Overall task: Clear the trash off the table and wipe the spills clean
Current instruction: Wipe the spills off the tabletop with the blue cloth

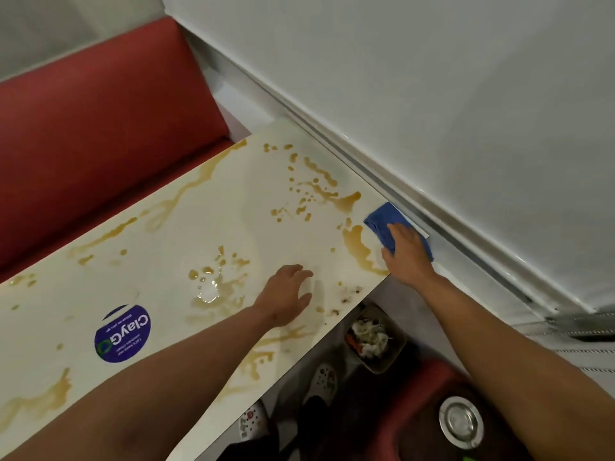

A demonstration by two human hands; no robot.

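Note:
A white table runs from lower left to upper right and is streaked with brown liquid spills and a clear puddle. My right hand presses flat on a folded blue cloth at the table's far right corner, beside a large brown spill. My left hand rests on the tabletop near the middle with its fingers spread and holds nothing. A round blue sticker is stuck on the table to the left.
A red bench seat lies beyond the table's left side. A white wall borders the right. Below the table's near edge sit a tray of food scraps, a red stool, a metal dish and white shoes.

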